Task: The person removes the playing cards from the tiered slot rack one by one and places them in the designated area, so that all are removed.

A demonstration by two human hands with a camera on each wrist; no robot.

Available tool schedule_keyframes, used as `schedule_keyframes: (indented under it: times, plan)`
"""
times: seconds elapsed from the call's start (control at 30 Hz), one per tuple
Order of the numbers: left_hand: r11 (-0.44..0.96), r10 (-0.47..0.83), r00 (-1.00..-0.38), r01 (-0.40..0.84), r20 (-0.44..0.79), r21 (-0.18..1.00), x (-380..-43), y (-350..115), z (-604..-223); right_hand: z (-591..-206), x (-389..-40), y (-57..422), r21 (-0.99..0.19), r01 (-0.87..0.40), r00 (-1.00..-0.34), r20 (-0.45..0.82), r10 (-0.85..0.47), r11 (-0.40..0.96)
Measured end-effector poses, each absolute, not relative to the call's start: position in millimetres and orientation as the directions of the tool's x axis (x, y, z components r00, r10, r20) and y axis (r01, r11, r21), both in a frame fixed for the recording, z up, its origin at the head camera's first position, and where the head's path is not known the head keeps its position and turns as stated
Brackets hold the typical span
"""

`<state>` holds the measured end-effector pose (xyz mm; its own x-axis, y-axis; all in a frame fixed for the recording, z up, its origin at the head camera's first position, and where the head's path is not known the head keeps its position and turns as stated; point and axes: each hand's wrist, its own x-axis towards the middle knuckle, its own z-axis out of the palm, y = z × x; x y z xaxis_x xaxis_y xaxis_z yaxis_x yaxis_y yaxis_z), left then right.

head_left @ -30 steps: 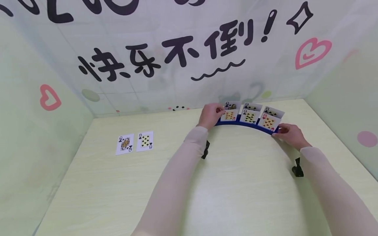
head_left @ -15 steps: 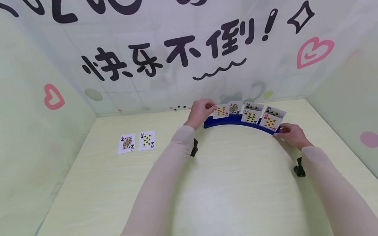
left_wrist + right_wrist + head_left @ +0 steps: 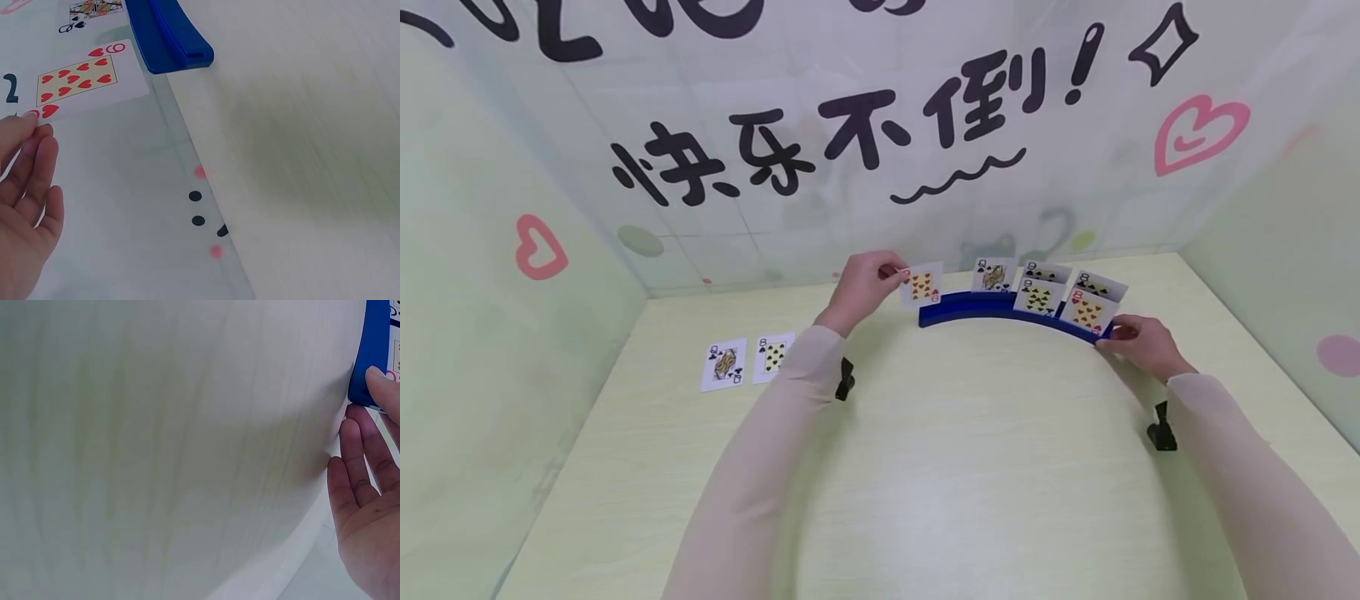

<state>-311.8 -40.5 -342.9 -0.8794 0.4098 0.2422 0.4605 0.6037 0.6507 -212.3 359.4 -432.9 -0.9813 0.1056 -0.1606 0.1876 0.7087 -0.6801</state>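
My left hand [image 3: 863,287] pinches a nine of hearts [image 3: 922,286] by its corner, left of a curved blue card holder [image 3: 951,312]. The left wrist view shows the thumb on the face of the card, which is raised beside the holder's end [image 3: 181,53]. At the opposite end, my right hand [image 3: 1146,343] grips the holder, thumb on top and fingertips below, as the right wrist view shows [image 3: 369,481]. A queen of spades [image 3: 995,275] stands alone in the holder. Right of it, a nine of clubs [image 3: 1037,296] and an eight of hearts [image 3: 1087,312] stand before other cards.
A queen [image 3: 725,365] and an eight of spades [image 3: 771,357] lie face up on the pale table [image 3: 985,467] at left; my left sleeve partly covers the eight. A printed back wall [image 3: 820,233] rises close behind the holder. Side walls stand left and right.
My left hand has drawn the nine of hearts from in front of the queen of spades and carried it left, past the holder's end. My right hand stays at the holder's right end.
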Motion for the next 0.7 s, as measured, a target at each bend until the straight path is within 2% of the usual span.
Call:
schedule_keyframes:
  times: [0.3, 0.7]
  plan:
    - [0.615, 0.409, -0.889, 0.434, 0.204, 0.658, -315.4, -78.6, -341.2, -435.6, -215.6, 363.1, -0.678, 0.174, -0.984, -0.153, 0.095, 0.714]
    - [0.692, 0.422, -0.901, 0.392, 0.100, 0.606, -317.2, -133.2, -338.1, -436.0, -219.0, 364.5, -0.672, 0.174, -0.984, -0.153, 0.095, 0.720]
